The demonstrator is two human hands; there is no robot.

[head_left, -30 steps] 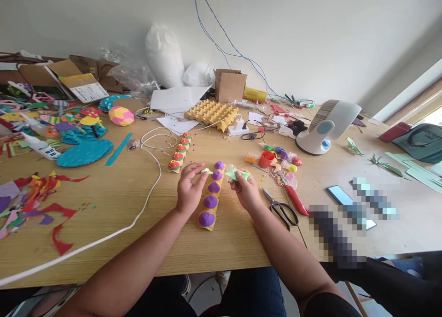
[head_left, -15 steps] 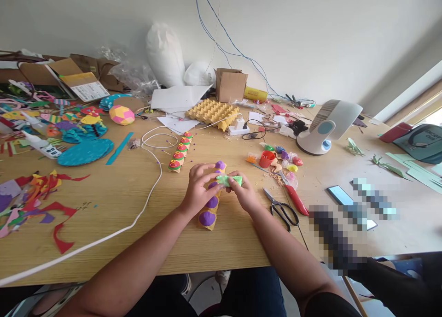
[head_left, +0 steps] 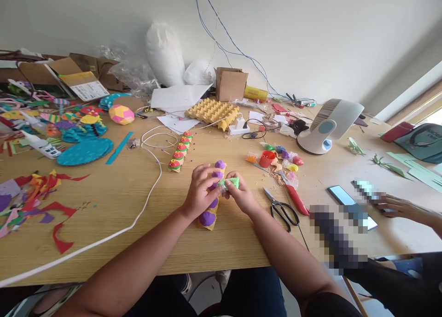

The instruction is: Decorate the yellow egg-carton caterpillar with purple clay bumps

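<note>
Between both hands is a small packet of light green modelling clay (head_left: 232, 183) in thin clear wrapping. My right hand (head_left: 243, 195) grips it with the thumb on top. The fingertips of my left hand (head_left: 200, 188) are closed at its left end. Below the hands a strip of yellow egg carton (head_left: 217, 218) lies on the table, its bumps covered in purple clay (head_left: 207, 218); my hands hide its middle. Farther off to the left lies a second strip, a red and green decorated egg carton (head_left: 177, 155) with pins sticking out of its sides.
Black-handled scissors (head_left: 285, 211) and a red-handled knife (head_left: 296, 199) lie right of my hands. Behind them are a red cup (head_left: 267, 158) and several clay packets (head_left: 292, 167). A white cable (head_left: 152, 192) crosses at left. A fan (head_left: 328, 126) and another person's hand (head_left: 404, 206) are at right.
The green clay packet has turned and bunched up between my fingers, with my right hand shifting slightly left. At the right, another person's hand has come in over a phone.
</note>
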